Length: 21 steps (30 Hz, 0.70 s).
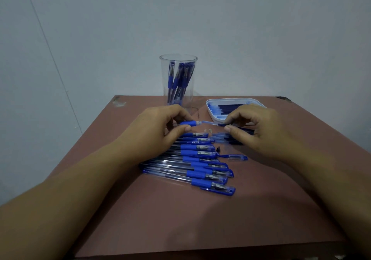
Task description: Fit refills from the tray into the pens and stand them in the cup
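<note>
Over the tabletop (180, 219): left hand (160, 127) and right hand (259, 129) meet in mid-air, just in front of cup and tray.
Left fingers (187, 128): curled, with thumb and forefinger pinching a barrel (188, 123) at its blue grip. The barrel lies level, open end toward the right hand.
Right fingers (228, 128): curled, with thumb and forefinger pinching a refill (210, 122) at its dark part.
Refill: level and in line with the barrel. Its pale end meets the barrel's open end; how far in it sits cannot be told.
Cup (178, 58): clear and upright at the far edge, behind the left hand. Several blue pens (176, 80) stand leaning inside it.
Tray (230, 99): white and shallow, right of the cup, its near part hidden by the right hand. Dark spare refills (230, 107) lie in it side by side.
Pen row (202, 165): capped blue pens lie side by side on the tabletop below the hands, caps to the right, some overlapping.
Loose refills (228, 139): a few lie under the right hand, just right of the row.
Cap (237, 157): clear and blue, lying alone to the right of the row.
Black tip (218, 149): a small cone lying near the cap, close to the row.
Wall (261, 28): pale, behind the tabletop.
</note>
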### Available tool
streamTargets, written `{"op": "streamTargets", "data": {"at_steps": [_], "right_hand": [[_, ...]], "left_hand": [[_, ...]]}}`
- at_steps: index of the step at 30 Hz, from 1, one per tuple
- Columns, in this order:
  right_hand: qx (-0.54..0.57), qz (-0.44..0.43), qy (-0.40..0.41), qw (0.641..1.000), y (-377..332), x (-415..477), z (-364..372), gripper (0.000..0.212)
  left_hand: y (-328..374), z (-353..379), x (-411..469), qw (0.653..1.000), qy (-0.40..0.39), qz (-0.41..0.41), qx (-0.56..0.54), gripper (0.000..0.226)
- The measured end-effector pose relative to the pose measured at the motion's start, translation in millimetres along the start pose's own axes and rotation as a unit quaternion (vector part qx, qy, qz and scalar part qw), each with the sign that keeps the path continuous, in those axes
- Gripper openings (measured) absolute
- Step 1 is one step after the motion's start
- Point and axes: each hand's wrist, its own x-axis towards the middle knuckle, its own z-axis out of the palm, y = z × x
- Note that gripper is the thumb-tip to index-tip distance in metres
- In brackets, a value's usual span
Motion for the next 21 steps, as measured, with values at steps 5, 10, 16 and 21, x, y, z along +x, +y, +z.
{"op": "streamTargets", "data": {"at_steps": [5,10,16,21], "right_hand": [[0.003,0.004,-0.015,1.0,1,-1,1,0.017],[0.002,0.004,-0.035,0.999,3,-2,3,0.018],[-0.029,-0.025,-0.053,0.998,5,0,4,0.018],[-0.05,-0.066,-0.053,0.995,1,3,12,0.013]], "left_hand": [[1,0,0,1.0,-0.006,-0.007,-0.013,0.01],[1,0,1,1.0,-0.011,-0.015,-0.002,0.012],[-1,-1,1,1.0,-0.021,0.0,0.005,0.011],[5,1,0,0.999,-0.04,0.018,0.006,0.012]]}}
